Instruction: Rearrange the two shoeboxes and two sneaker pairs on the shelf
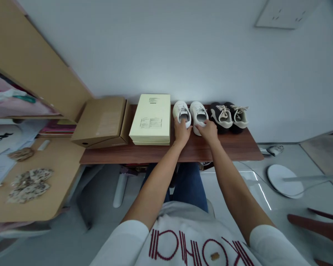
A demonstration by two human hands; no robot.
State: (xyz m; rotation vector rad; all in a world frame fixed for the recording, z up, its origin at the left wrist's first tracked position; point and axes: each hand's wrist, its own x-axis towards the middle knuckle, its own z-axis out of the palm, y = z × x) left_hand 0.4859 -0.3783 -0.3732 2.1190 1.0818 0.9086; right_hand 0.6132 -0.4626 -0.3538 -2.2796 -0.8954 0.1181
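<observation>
Two white sneakers stand side by side on a dark wooden shelf (152, 154), toes toward the wall. My left hand (182, 131) is closed on the heel of the left white sneaker (180, 108), fingers at its opening. On the right white sneaker (197, 108), my right hand (208, 131) grips the heel the same way, thumb toward the collar. Just right of them sits a pair of black and cream sneakers (221, 116) with beige laces. A pale yellow shoebox (152, 114) lies immediately left of the white pair.
A brown cardboard box (104, 120) rests at the shelf's left end. Further left is a wooden desk (58, 162) with a patterned bow (32, 184). Behind the shelf rises a white wall (155, 48). A round white stand base (285, 181) is on the floor at right.
</observation>
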